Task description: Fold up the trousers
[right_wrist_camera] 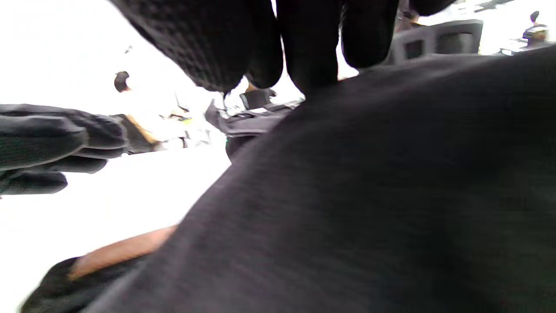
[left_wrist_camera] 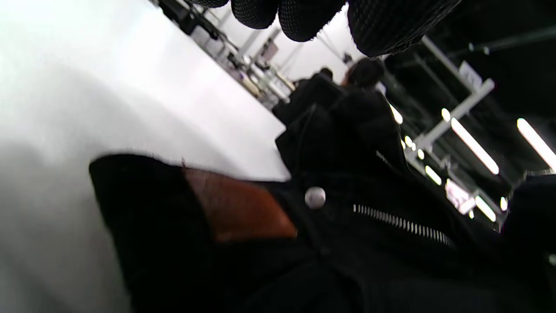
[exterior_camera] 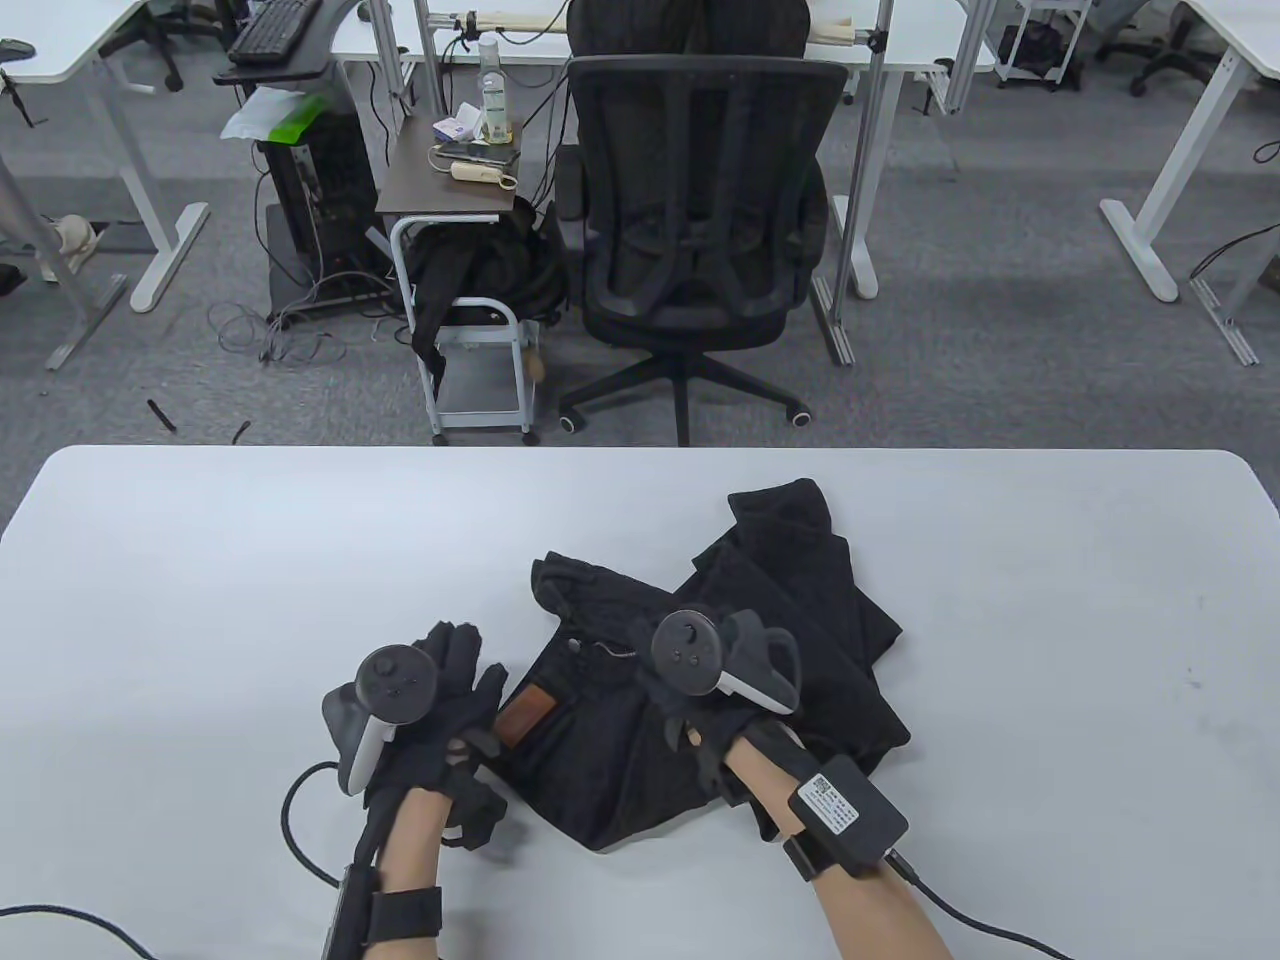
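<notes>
We see black trousers lying crumpled on the white table, toward its near edge, legs bunched toward one o'clock and a brown waistband patch at nine o'clock. Our right hand rests on the waistband; whether its fingers grip the cloth we cannot tell. Our left hand sits just beside the patch, fingers spread and holding nothing.
</notes>
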Tool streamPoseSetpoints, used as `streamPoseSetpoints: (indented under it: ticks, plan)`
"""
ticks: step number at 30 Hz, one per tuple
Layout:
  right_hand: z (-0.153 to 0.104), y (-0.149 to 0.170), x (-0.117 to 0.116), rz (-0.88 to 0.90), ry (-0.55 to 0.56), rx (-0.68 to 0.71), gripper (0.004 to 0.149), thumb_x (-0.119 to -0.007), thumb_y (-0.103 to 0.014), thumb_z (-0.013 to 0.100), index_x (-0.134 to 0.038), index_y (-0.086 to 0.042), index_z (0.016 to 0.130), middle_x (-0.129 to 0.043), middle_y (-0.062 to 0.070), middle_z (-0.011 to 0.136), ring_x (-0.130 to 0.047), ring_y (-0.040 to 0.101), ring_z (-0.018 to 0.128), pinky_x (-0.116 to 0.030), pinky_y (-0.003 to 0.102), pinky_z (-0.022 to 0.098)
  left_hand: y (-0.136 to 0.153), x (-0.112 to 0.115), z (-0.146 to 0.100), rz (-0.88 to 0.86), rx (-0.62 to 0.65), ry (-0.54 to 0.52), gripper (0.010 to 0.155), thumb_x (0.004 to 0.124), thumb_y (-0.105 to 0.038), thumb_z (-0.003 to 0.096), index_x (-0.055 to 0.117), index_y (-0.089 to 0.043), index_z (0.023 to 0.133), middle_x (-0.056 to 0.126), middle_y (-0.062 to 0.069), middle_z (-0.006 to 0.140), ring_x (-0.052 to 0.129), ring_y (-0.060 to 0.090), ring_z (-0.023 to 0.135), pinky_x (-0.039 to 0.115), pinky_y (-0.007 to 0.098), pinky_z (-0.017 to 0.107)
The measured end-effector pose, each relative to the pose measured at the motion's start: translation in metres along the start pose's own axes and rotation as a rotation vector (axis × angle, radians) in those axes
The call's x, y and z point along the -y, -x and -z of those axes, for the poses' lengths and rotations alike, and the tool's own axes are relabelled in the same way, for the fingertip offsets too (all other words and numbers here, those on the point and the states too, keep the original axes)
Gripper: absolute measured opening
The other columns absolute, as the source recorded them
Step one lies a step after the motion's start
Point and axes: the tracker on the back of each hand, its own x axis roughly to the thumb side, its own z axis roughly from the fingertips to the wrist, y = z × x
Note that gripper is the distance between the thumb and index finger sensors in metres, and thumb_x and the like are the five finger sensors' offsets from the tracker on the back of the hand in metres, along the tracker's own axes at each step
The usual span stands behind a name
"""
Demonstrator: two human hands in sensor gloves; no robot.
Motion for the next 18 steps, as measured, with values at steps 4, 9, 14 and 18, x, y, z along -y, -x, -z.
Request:
streamPoseSetpoints:
  ticks: [4, 9, 14, 18]
  plan:
    - [-0.002, 0.040, 0.002, 0.086, -0.048, -0.131, 0.075, -0.075, -0.050, 0.047, -0.043, -0.024, 0.110, -0.041, 0.008, 0.117, -0.040, 0.046, 0.106, -0.036, 0.066, 0.074, -0.024, 0.032, 0.002, 0.160, 0.073, 0.152, 0.064, 0.071, -0.052, 0.0508, 0.050, -0.032, 0.108, 0.043, 0.002, 0.124, 0.035, 0.036, 0.114, 0.035, 0.062, 0.079]
    - [-0.008, 0.096, -0.005, 0.212, -0.159, -0.344, 0.082, -0.072, -0.056, 0.047, -0.033, -0.023, 0.111, -0.033, 0.010, 0.118, -0.034, 0.048, 0.107, -0.033, 0.067, 0.074, -0.036, 0.070, 0.002, 0.369, 0.027, 0.371, 0.063, 0.070, -0.053, 0.0514, 0.049, -0.038, 0.108, 0.038, -0.004, 0.126, 0.029, 0.031, 0.116, 0.034, 0.061, 0.079]
    - [-0.018, 0.111, -0.025, 0.297, -0.216, -0.381, 0.080, -0.071, -0.059, 0.045, -0.049, -0.016, 0.109, -0.049, 0.016, 0.114, -0.048, 0.046, 0.104, -0.038, 0.068, 0.072, -0.047, 0.061, -0.005, 0.461, -0.065, 0.400, 0.060, 0.067, -0.054, 0.0526, 0.054, -0.034, 0.108, 0.045, -0.001, 0.125, 0.040, 0.033, 0.115, 0.038, 0.061, 0.079]
    - [-0.019, 0.099, -0.027, 0.268, -0.256, -0.313, 0.077, -0.072, -0.056, 0.046, -0.053, -0.016, 0.108, -0.049, 0.018, 0.113, -0.048, 0.048, 0.103, -0.040, 0.067, 0.072, -0.058, 0.049, -0.015, 0.555, -0.179, 0.457, 0.057, 0.065, -0.056, 0.0545, 0.065, -0.029, 0.105, 0.059, 0.005, 0.121, 0.056, 0.037, 0.111, 0.045, 0.059, 0.078]
